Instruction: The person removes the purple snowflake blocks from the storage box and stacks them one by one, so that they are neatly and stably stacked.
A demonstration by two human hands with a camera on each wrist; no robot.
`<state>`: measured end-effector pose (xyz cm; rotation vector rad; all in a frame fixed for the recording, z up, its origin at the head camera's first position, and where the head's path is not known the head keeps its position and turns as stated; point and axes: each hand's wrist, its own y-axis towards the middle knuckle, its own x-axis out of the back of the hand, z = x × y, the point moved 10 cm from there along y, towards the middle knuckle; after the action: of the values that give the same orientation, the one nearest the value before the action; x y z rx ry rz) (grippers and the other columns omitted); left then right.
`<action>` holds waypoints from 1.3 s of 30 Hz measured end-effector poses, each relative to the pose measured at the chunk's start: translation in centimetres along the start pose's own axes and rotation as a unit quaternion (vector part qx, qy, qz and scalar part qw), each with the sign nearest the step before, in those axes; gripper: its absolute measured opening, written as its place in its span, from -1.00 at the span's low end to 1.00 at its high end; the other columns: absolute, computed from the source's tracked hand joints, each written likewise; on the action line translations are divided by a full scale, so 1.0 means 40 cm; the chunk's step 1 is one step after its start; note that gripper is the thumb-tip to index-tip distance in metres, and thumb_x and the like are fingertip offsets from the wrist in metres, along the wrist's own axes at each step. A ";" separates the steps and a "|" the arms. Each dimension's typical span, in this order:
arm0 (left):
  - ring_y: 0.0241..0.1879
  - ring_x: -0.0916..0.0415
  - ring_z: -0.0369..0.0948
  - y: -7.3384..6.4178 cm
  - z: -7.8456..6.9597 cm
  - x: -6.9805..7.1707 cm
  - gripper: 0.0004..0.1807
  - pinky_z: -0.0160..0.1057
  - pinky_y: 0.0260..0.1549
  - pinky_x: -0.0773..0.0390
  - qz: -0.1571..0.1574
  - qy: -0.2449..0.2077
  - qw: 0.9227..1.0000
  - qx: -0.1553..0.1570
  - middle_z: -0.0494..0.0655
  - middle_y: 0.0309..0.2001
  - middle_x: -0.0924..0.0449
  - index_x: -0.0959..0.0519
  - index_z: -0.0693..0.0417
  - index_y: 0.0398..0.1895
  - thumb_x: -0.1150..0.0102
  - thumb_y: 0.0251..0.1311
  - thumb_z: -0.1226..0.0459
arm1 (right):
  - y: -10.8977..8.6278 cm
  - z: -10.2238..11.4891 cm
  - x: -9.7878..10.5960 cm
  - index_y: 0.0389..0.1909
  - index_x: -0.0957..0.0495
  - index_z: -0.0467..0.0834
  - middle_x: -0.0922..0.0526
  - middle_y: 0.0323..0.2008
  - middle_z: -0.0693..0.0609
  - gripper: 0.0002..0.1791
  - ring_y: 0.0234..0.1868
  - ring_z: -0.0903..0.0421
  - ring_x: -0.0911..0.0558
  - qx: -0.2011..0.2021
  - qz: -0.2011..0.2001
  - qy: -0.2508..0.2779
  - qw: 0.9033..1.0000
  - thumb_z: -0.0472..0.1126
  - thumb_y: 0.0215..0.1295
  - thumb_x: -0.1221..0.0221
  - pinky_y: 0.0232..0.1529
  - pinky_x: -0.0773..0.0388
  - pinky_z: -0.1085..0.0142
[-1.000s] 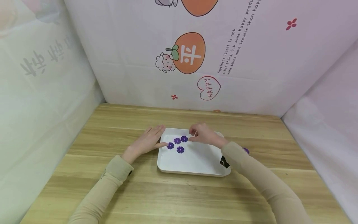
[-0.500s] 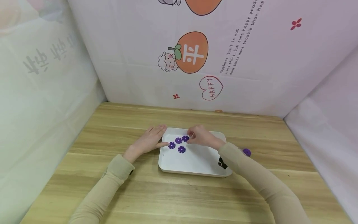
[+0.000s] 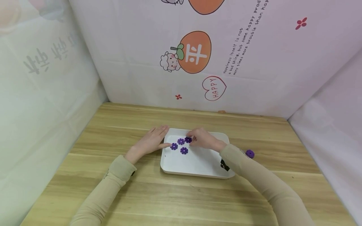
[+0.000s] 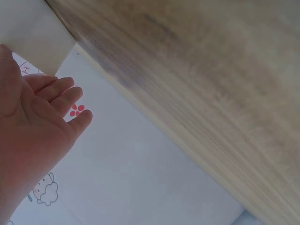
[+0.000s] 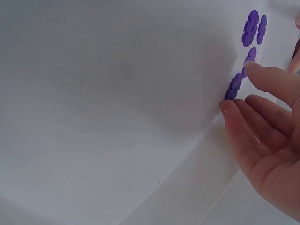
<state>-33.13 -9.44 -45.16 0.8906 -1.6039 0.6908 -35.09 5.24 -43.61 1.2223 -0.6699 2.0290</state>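
Note:
Several flat purple notched discs, like interlocking snowflake pieces, lie in the left part of a white tray. My right hand reaches over its far side. Its fingers and thumb stand apart around the farthest disc. In the right wrist view, the index fingertip is at the edge of that disc, and the thumb tip is over a neighbouring disc. My left hand lies at the tray's left edge with straight fingers. Its thumb tip is at the leftmost disc; the left wrist view shows the palm without discs.
Right of the tray, partly behind my right sleeve, a purple round piece lies on the wooden table. A printed white sheet rises behind the table, with white sheets at both sides.
My right hand has moved slightly left, so its fingers and thumb now stand around the farthest disc. The left hand stays at the tray's edge. The head view has shifted a little.

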 end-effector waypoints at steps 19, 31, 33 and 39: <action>0.55 -0.06 0.08 -0.006 -0.011 0.007 -0.07 0.17 0.55 -0.02 -0.002 0.002 1.000 -0.005 0.18 0.55 -0.07 -0.07 0.28 0.53 0.04 0.37 -0.22 | -0.016 -0.012 -0.005 -0.03 -0.63 -0.32 -0.72 -0.11 -0.16 -0.63 -0.18 0.05 -0.70 -0.007 0.000 0.017 1.000 -0.40 0.10 -0.38 -0.10 -0.72 0.32; 0.55 -0.05 0.09 -0.008 -0.012 0.006 -0.07 0.17 0.55 -0.01 0.002 -0.006 1.000 -0.004 0.19 0.55 -0.06 -0.05 0.28 0.53 0.04 0.38 -0.21 | -0.011 -0.017 -0.015 -0.08 -0.65 -0.31 -0.71 -0.20 -0.13 -0.66 -0.24 0.08 -0.65 -0.025 -0.016 -0.041 0.999 -0.31 0.10 -0.42 -0.16 -0.68 0.33; 0.55 -0.05 0.09 -0.007 -0.012 0.005 -0.07 0.17 0.55 -0.02 0.002 -0.007 1.000 -0.004 0.19 0.55 -0.06 -0.05 0.27 0.53 0.04 0.38 -0.21 | -0.011 -0.016 -0.016 -0.10 -0.66 -0.31 -0.70 -0.22 -0.13 -0.67 -0.25 0.07 -0.65 -0.026 -0.018 -0.044 0.999 -0.30 0.10 -0.42 -0.18 -0.68 0.33; 0.54 -0.07 0.10 -0.006 -0.014 0.011 -0.08 0.18 0.54 -0.03 -0.002 -0.006 1.000 -0.006 0.19 0.55 -0.07 -0.06 0.29 0.53 0.04 0.38 -0.20 | -0.012 -0.011 -0.013 -0.14 -0.66 -0.32 -0.69 -0.24 -0.14 -0.72 -0.26 0.06 -0.64 -0.034 -0.022 -0.037 0.999 -0.32 0.14 -0.40 -0.18 -0.68 0.31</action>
<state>-32.69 -9.19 -44.64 0.8908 -1.6136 0.6732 -34.79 5.72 -44.22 1.2665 -0.7348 1.9185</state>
